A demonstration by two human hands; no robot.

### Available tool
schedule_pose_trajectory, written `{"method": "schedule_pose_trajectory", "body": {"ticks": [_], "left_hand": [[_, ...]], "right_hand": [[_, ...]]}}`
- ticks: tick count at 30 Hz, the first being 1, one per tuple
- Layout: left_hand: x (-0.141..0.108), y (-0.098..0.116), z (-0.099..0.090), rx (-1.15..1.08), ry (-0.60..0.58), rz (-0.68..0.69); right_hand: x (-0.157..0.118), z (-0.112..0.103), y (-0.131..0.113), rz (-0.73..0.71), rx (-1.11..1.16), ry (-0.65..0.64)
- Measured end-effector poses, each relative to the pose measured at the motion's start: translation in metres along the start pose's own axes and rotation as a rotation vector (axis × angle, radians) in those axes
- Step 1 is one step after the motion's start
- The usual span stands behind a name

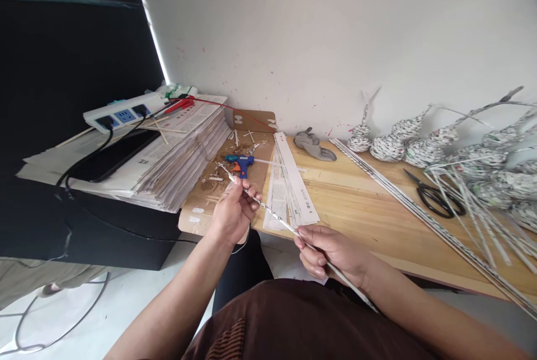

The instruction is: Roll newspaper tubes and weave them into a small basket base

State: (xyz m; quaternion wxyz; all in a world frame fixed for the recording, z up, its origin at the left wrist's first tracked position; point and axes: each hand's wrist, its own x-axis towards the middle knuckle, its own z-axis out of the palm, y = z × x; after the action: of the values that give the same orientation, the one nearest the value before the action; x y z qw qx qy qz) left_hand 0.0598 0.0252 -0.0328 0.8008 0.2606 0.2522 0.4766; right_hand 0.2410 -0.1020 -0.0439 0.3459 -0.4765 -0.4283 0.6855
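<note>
Brown clothing [302,323], rod [276,216] through both grips [235,211] [333,245]

1. a wooden table [348,197] spans the centre and right of the frame.
2. on it, left of centre, lies a brown cardboard sheet [201,203], bearing paper scraps and a blue glue gun [243,164].
3. just right of that, flat paper strips [296,186]; above them, near the wall, a crumpled grey cloth [312,144].
4. long thin rods [394,197] run diagonally toward the lower right.
5. at far right: black scissors [424,187], loose paper tubes [482,214] and woven gourd shapes [386,148].
6. at left, a black box [104,231] carries a paper stack [184,164], topped by a power strip [126,113] and a flat black device [121,155].
</note>
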Motion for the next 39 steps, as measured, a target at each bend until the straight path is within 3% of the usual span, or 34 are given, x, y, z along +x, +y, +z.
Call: {"method": "schedule_pose_trajectory", "body": {"ticks": [2,6,8,11,12,14,17,18,23,28,32,33,37,39], "left_hand": [[0.0,0.0,0.001,0.003,0.001,0.004],[0.0,0.001,0.002,0.007,0.008,0.004],[0.0,0.001,0.003,0.012,0.01,-0.003],[-0.001,0.001,0.005,0.018,0.007,-0.006],[0.0,0.0,0.005,0.02,0.003,-0.003],[0.0,0.0,0.005,0.024,-0.003,0.004],[0.0,0.0,0.004,0.028,-0.006,0.006],[0.0,0.0,0.004,0.029,-0.005,0.004],[-0.002,-0.001,0.006,0.036,0.003,-0.002],[-0.003,-0.002,0.008,0.039,0.011,-0.007],[-0.003,-0.002,0.008,0.037,0.006,-0.011],[-0.003,-0.003,0.007,0.039,0.003,-0.01],[-0.003,-0.005,0.005,0.045,-0.006,-0.006],[-0.002,-0.007,0.004,0.045,-0.008,-0.007]], "right_hand": [[0.0,0.0,-0.003,-0.031,-0.104,0.035],[-0.004,0.001,-0.008,-0.271,-0.594,0.294],[-0.003,0.0,-0.008,-0.209,-0.491,0.222],[-0.001,-0.004,-0.005,-0.003,-0.091,-0.05],[0.0,-0.004,-0.005,0.015,-0.049,-0.084],[0.0,-0.004,-0.006,-0.071,-0.212,0.01],[-0.001,-0.002,-0.009,-0.298,-0.633,0.275],[0.0,-0.001,-0.009,-0.314,-0.673,0.297],[0.005,-0.001,-0.005,-0.034,-0.159,0.007],[0.009,0.0,-0.007,-0.157,-0.27,0.159],[0.012,0.002,-0.008,-0.019,-0.039,-0.042],[0.012,0.003,-0.008,-0.041,-0.1,-0.01],[0.011,0.005,-0.01,-0.304,-0.598,0.309],[0.013,0.004,-0.01,-0.264,-0.552,0.252]]}}
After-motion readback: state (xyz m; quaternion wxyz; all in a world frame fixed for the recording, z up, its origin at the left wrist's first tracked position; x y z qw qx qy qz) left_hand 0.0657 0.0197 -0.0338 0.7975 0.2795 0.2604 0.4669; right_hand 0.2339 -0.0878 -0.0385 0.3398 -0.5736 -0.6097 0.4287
